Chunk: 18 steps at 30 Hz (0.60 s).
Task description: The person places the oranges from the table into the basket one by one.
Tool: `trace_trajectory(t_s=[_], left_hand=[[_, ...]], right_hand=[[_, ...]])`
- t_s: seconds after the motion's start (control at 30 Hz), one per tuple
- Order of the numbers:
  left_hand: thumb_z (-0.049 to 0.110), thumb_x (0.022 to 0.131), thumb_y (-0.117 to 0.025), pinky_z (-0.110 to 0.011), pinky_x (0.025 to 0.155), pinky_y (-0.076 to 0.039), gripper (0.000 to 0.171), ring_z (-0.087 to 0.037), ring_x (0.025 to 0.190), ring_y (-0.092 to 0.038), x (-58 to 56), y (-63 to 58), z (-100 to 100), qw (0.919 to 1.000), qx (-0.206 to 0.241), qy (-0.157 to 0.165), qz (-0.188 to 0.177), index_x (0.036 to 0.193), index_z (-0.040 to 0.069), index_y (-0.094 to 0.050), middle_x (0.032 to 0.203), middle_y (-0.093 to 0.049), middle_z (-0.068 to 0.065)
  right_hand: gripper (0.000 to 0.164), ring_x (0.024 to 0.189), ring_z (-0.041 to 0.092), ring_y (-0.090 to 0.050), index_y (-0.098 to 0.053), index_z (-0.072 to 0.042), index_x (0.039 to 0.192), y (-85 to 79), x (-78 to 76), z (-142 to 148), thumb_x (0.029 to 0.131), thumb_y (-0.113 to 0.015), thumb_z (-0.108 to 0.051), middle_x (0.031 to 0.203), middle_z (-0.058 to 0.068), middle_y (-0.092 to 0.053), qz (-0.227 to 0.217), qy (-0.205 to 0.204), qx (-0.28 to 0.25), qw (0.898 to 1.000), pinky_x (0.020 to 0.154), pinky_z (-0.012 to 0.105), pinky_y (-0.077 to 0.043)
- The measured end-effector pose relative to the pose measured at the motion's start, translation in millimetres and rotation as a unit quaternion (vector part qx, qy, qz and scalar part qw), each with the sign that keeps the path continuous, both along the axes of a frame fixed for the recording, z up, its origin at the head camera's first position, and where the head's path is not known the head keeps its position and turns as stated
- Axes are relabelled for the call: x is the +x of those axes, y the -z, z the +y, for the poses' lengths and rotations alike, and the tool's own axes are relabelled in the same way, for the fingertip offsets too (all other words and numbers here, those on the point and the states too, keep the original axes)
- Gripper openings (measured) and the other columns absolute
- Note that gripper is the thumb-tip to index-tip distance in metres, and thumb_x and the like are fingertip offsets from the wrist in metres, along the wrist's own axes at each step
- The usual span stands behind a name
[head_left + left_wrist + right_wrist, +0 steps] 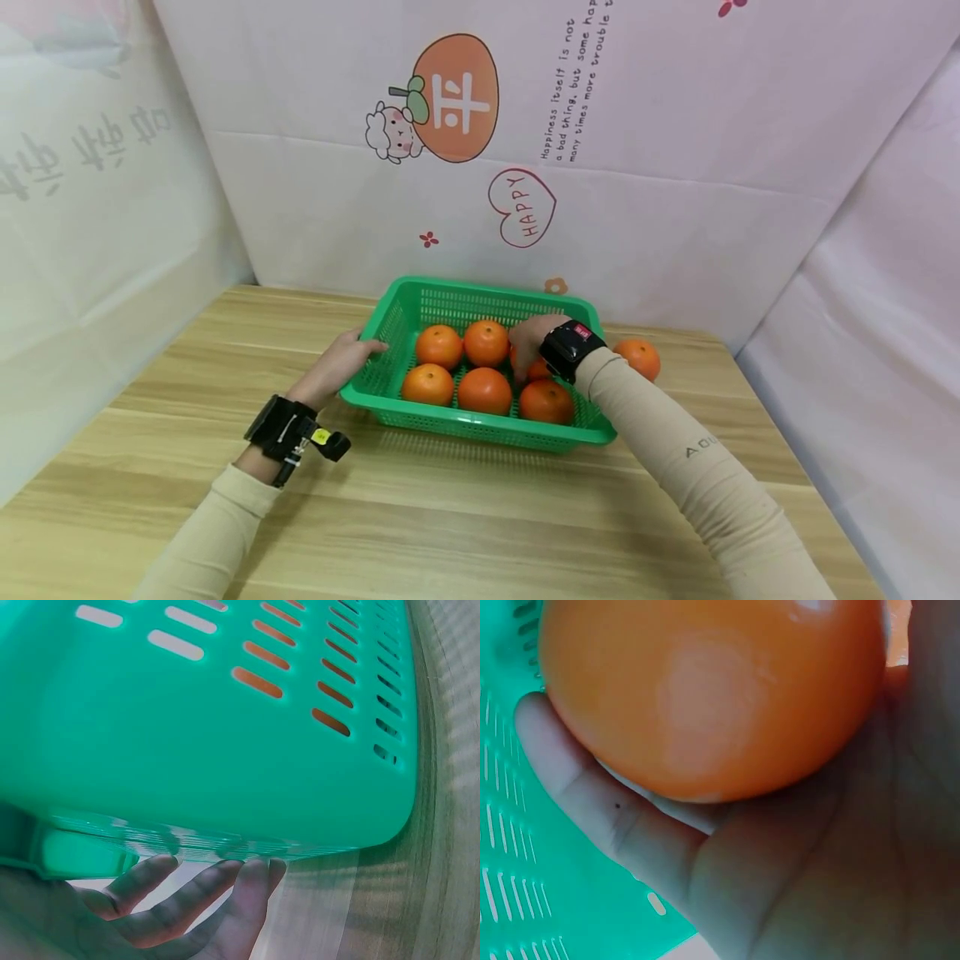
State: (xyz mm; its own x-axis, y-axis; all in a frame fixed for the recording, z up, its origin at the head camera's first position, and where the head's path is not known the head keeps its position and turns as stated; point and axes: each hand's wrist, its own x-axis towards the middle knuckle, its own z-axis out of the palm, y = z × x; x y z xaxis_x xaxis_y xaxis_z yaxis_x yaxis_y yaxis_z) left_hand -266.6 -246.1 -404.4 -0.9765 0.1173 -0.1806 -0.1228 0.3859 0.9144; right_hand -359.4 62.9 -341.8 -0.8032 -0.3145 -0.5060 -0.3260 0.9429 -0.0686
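Note:
A green plastic basket (480, 427) stands on the table with several oranges in it. My left hand (335, 367) grips its left end, the thumb over the rim. In the left wrist view, the fingers (195, 900) press against the outside of the basket wall. Inside the basket, toward the right, my right hand (532, 335) holds an orange (712, 697), its fingers curved around the fruit. That orange is partly covered by the hand in the head view. Another orange (547, 402) lies just in front of it, and an orange (486, 342) sits to its left.
One more orange (639, 358) lies on the wooden table (450, 517), right of the basket and partly behind the right forearm. A printed white cloth (675, 233) hangs behind the table, with cloth on both sides too.

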Motion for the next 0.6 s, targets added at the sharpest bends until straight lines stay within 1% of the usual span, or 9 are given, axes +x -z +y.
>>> trace_trajectory(t_s=[0.07, 0.23, 0.33, 0.4, 0.43, 0.47, 0.6], left_hand=[[0.031, 0.109, -0.042, -0.052, 0.111, -0.052, 0.066, -0.04, 0.14, -0.053, -0.1, 0.3, 0.1, 1.0, 0.0, -0.003, 0.0, 0.165, 0.0, -0.024, 0.16, -0.043, -0.026], [0.031, 0.109, -0.042, -0.051, 0.109, -0.052, 0.067, -0.04, 0.14, -0.053, -0.1, -0.8, 0.3, 1.0, 0.0, -0.002, 0.0, 0.165, 0.001, -0.023, 0.161, -0.042, -0.027], [0.032, 0.11, -0.042, -0.05, 0.108, -0.053, 0.066, -0.04, 0.14, -0.053, -0.3, -1.0, 0.3, 1.0, 0.0, -0.002, 0.001, 0.166, 0.002, -0.023, 0.161, -0.042, -0.026], [0.031, 0.11, -0.042, -0.049, 0.107, -0.054, 0.066, -0.04, 0.139, -0.054, -0.2, -1.1, 0.6, 1.0, 0.0, -0.001, 0.002, 0.166, 0.002, -0.023, 0.161, -0.042, -0.026], [0.031, 0.11, -0.042, -0.049, 0.107, -0.054, 0.066, -0.04, 0.139, -0.054, 0.1, -1.3, 0.8, 1.0, 0.0, -0.001, 0.002, 0.166, 0.002, -0.023, 0.161, -0.042, -0.027], [0.032, 0.109, -0.043, -0.049, 0.107, -0.054, 0.066, -0.04, 0.139, -0.054, 0.3, -1.2, 0.8, 1.0, 0.001, -0.002, 0.0, 0.166, 0.002, -0.023, 0.161, -0.043, -0.026], [0.032, 0.109, -0.043, -0.047, 0.106, -0.054, 0.068, -0.04, 0.139, -0.053, 1.6, -2.1, 1.3, 1.0, -0.003, -0.002, -0.002, 0.166, 0.002, -0.022, 0.162, -0.041, -0.026]], right_hand=[[0.019, 0.084, 0.022, -0.053, -0.067, -0.018, 0.091, 0.8, 0.1, -0.3, 0.081, -0.083, -0.018, 0.094, 0.001, -0.055, -0.008, 0.011, -0.01, 1.0, 0.066, 0.031, -0.048], [0.017, 0.084, 0.021, -0.052, -0.067, -0.017, 0.09, 2.4, 0.7, 0.1, 0.082, -0.081, -0.015, 0.093, 0.001, -0.056, -0.003, 0.011, -0.017, 1.0, 0.066, 0.03, -0.048], [0.016, 0.084, 0.022, -0.051, -0.068, -0.017, 0.091, 4.0, 1.0, 0.4, 0.082, -0.081, -0.014, 0.094, 0.002, -0.055, -0.003, 0.021, -0.024, 0.999, 0.066, 0.03, -0.048], [0.016, 0.085, 0.023, -0.051, -0.069, -0.016, 0.092, 4.6, 1.9, 0.6, 0.081, -0.081, -0.012, 0.094, 0.002, -0.055, -0.011, 0.047, -0.04, 0.998, 0.066, 0.031, -0.048], [0.016, 0.085, 0.023, -0.052, -0.069, -0.016, 0.092, 4.7, 2.5, 0.8, 0.082, -0.081, -0.011, 0.094, 0.003, -0.055, -0.014, 0.054, -0.044, 0.997, 0.066, 0.031, -0.048], [0.016, 0.084, 0.023, -0.052, -0.07, -0.016, 0.092, 4.7, 3.2, 1.0, 0.082, -0.08, -0.011, 0.094, 0.003, -0.054, -0.016, 0.054, -0.045, 0.997, 0.066, 0.031, -0.048], [0.014, 0.086, 0.023, -0.051, -0.069, -0.015, 0.091, 3.0, 5.8, 3.0, 0.082, -0.079, -0.011, 0.094, 0.002, -0.053, -0.016, 0.032, -0.039, 0.999, 0.067, 0.031, -0.047]])
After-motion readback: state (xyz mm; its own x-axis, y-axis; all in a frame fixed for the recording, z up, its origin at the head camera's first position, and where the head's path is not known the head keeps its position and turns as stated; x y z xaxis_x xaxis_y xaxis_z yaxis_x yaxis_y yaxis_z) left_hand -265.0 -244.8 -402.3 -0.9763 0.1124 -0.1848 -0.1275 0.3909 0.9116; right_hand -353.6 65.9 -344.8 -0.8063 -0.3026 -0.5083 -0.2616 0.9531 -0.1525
